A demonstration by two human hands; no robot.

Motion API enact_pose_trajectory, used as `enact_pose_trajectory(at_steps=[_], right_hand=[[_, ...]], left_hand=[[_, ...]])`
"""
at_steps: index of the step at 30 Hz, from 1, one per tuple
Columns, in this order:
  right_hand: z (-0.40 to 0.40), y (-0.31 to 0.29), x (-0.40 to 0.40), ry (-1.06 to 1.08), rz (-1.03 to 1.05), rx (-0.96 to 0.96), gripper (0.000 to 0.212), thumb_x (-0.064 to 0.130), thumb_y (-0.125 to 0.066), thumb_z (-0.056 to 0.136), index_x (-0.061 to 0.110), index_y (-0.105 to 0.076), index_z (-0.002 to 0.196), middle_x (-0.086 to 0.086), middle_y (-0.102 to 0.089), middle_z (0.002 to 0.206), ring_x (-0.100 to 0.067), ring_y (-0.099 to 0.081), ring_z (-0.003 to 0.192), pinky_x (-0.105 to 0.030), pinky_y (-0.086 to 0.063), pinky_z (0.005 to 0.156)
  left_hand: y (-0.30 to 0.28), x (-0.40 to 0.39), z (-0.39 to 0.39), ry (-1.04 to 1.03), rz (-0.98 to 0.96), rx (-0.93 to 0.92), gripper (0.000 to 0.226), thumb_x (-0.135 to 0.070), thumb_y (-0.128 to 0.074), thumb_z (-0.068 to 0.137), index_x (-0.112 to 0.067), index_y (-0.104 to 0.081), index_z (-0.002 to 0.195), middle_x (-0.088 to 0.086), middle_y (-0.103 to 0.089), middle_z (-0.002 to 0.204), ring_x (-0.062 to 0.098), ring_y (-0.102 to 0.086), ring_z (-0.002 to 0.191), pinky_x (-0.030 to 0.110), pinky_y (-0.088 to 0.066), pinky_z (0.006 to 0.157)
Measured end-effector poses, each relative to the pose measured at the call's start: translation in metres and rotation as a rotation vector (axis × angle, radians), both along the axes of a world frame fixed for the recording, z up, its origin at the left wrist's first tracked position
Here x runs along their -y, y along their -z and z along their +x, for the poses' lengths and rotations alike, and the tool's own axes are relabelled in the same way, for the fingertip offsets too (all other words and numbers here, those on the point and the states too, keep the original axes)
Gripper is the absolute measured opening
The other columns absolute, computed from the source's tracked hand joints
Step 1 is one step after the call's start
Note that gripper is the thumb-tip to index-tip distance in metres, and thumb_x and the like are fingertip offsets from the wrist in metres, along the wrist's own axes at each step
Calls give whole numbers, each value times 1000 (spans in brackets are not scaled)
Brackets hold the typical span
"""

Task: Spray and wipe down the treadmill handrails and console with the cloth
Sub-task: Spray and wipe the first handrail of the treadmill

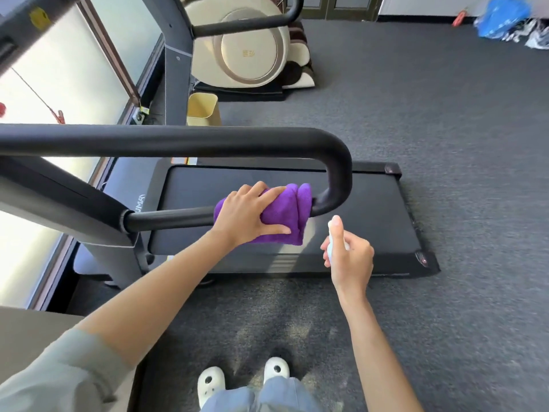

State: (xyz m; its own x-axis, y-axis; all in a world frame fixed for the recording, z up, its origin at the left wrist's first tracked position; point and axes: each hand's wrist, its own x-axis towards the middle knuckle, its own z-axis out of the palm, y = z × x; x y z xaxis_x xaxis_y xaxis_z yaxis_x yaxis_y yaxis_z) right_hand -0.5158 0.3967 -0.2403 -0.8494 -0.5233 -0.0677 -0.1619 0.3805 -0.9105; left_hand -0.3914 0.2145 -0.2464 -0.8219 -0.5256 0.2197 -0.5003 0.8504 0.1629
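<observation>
A purple cloth (289,214) is draped over the lower black handrail (166,218) of the treadmill, just before the bar's curved end (338,173). My left hand (248,214) lies on top of the cloth with fingers and thumb wrapped round it and the bar. My right hand (349,254) grips a small pale spray bottle (335,230) upright, to the right of the cloth and a little below the rail's bend. The upper rail (148,141) runs left out of view. The console is not in sight.
The treadmill belt (371,221) lies below the rails on grey carpet. A yellow bin (203,110) and a cream massage chair (246,46) stand behind. Blue bags (502,19) sit at the far right. My white shoes (243,379) are at the bottom.
</observation>
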Motion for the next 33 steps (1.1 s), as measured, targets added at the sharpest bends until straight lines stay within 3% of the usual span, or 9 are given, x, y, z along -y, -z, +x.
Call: enact_pose_trajectory(at_steps=[4, 10, 15, 19, 23, 28, 33], right_hand=[[3, -2, 6, -15, -6, -12, 72, 80, -35, 79, 17, -53, 47, 2, -54, 43, -25, -60, 54, -40, -51, 70], [1, 2, 10, -8, 7, 19, 74, 82, -33, 77, 17, -54, 47, 3, -56, 43, -24, -60, 53, -36, -49, 68], [-2, 1, 2, 33, 0, 20, 75, 80, -34, 79, 16, -55, 48, -1, -57, 44, -29, -63, 56, -43, -54, 72], [-4, -2, -7, 78, -10, 22, 74, 79, -37, 79, 15, -56, 48, -1, -54, 42, -31, -62, 55, -46, -54, 70], [0, -4, -6, 82, 2, 16, 72, 80, -36, 77, 17, -55, 47, 1, -54, 41, -28, -61, 53, -41, -51, 69], [14, -5, 3, 75, -34, 75, 73, 78, -39, 78, 14, -54, 46, 2, -50, 40, -22, -55, 47, -44, -53, 69], [18, -8, 8, 117, -83, 172, 72, 78, -41, 76, 15, -57, 47, 3, -47, 37, -14, -48, 39, -41, -50, 67]], left_hand=[[8, 24, 54, -79, -36, -34, 91, -91, -33, 70, -26, -59, 128, 0, -61, 100, 31, -61, 84, 40, -49, 69], [1, 12, 24, -144, -15, -20, 90, -89, -16, 77, -27, -60, 126, 0, -65, 106, 32, -63, 90, 40, -45, 74], [-9, -23, -56, -37, -33, 5, 91, -87, -34, 71, -25, -51, 136, 0, -63, 111, 28, -63, 92, 38, -44, 74], [-8, -24, -57, -14, 5, -55, 83, -82, -50, 74, -24, -53, 134, -1, -64, 110, 25, -63, 95, 34, -42, 74], [-3, -4, -19, -41, 10, -34, 85, -88, -33, 72, -28, -57, 127, -2, -64, 103, 26, -63, 93, 36, -45, 75], [6, 22, 39, -242, 50, -119, 73, -82, -24, 79, -21, -62, 89, -2, -62, 85, 28, -61, 82, 34, -37, 69], [9, -4, 10, -262, -46, -122, 72, -77, -21, 87, -24, -68, 101, -4, -67, 100, 26, -60, 88, 40, -39, 77]])
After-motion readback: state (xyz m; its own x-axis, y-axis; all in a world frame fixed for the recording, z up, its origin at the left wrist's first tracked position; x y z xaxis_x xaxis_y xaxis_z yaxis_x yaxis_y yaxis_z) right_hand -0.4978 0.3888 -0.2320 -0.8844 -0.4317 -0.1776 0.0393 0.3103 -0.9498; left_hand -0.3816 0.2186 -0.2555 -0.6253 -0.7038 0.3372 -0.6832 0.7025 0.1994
